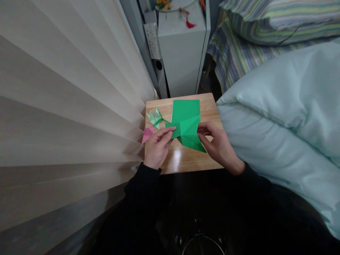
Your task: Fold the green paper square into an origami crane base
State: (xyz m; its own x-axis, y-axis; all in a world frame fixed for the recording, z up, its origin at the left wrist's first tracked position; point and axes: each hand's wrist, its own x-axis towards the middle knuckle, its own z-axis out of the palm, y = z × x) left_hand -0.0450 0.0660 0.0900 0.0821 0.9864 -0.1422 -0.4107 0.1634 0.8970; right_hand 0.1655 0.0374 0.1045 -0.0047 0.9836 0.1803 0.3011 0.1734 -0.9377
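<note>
A partly folded green paper (188,131) is held just above a small wooden table (186,161). My left hand (158,147) pinches its left point between thumb and fingers. My right hand (219,145) grips its right edge. Under and behind the folded piece lies a flat green sheet (186,108). A pale green folded paper figure (154,117) rests on the table's left side, beyond my left hand. A pink folded paper (147,134) sticks out at the table's left edge, touching my left hand's knuckles.
Beige pleated curtains (66,117) hang close on the left. A white cabinet (182,53) stands behind the table with a power strip (152,40) beside it. A pale blue duvet (287,117) and striped bedding (252,32) fill the right.
</note>
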